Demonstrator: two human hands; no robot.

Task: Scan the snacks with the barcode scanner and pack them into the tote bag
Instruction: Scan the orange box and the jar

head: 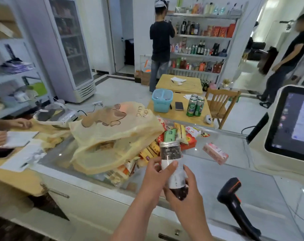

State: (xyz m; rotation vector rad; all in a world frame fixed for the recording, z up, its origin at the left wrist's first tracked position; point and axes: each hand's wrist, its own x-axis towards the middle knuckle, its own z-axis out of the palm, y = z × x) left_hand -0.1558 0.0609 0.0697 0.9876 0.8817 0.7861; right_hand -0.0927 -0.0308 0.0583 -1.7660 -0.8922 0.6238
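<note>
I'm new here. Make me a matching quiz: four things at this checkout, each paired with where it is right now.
1. jar
2. barcode scanner
3. tote bag
4. pink packet

a. alone on the counter
b. slumped against the snack pile
c. gripped by left hand and right hand
d. upright, untouched

Pairs: 1-c, 2-d, 3-b, 4-a

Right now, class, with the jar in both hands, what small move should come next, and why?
Probably let the right hand go and reach for the barcode scanner: both it and the left hand grip the jar, while the scanner stands untouched on the counter.
</note>
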